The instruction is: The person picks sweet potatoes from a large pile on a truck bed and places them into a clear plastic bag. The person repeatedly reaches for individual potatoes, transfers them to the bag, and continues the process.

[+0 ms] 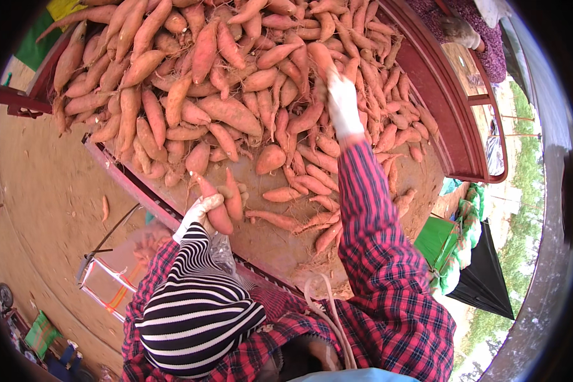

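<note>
A large heap of sweet potatoes point(229, 114) lies on a metal truck bed point(277, 248) in front of me. My left hand point(203, 212), in a whitish glove with a striped sleeve cover, holds two sweet potatoes side by side: one point(212, 203) across the palm, the other point(233, 196) by the gloved fingers. My right arm, in a plaid sleeve, reaches far over the heap. On my right hand point(341, 98) is a white glove, its fingers at a large sweet potato point(320, 57); the fingers are partly hidden and blurred, so the grip is unclear.
A red metal side panel point(434, 95) bounds the heap at the right, with another person's gloved hand point(458, 33) beyond it. The bed's edge point(138, 184) runs diagonally below the heap. A bag in a frame point(110, 286) stands at lower left; green sacks point(463, 238) lie at right.
</note>
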### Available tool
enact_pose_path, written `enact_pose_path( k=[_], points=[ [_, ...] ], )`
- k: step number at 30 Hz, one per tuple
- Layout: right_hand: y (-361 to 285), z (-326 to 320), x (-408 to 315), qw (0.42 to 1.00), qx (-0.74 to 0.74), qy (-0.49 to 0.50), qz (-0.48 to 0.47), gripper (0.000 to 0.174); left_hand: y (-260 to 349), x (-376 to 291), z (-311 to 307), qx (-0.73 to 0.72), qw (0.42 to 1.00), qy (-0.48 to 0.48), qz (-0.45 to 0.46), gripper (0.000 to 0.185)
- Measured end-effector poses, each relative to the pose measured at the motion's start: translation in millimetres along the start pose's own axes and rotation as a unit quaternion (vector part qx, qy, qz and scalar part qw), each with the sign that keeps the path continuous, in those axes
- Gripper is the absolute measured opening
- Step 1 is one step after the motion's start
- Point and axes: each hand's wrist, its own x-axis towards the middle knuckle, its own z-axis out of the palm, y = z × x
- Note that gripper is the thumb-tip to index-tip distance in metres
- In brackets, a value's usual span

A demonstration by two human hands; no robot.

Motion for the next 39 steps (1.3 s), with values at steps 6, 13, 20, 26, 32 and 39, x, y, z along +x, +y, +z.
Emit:
enact_pose_path(
  k=[6,13,20,26,32,39],
  points=[
    [29.4,-19.2,-173.4,0.738,0.573,-0.286,0.212,0.039,0.8,9.7,4.9,0.001,1.000,-0.009,-0.007,0.052],
    [62.5,20.7,-259.1,0.583,0.625,-0.336,0.396,0.049,-7.1,10.9,19.5,0.075,0.996,0.041,-0.006,0.044],
    [44.1,17.6,-311.1,0.695,0.471,-0.370,0.398,0.064,-22.1,3.0,16.5,0.229,0.973,-0.017,-0.009,0.035],
    [18.2,-6.7,-327.9,0.867,0.135,-0.383,0.289,0.043,-34.9,-2.3,0.0,0.266,0.955,0.115,-0.058,0.049],
    [19.4,-7.1,-340.4,0.933,-0.056,-0.353,-0.038,0.037,-39.3,-14.9,1.8,0.281,0.941,0.137,-0.130,0.051],
    [30.9,-21.7,-340.4,0.837,-0.318,-0.438,-0.080,0.023,-37.0,-11.7,27.9,0.452,0.887,0.004,-0.089,0.045]
  ],
)
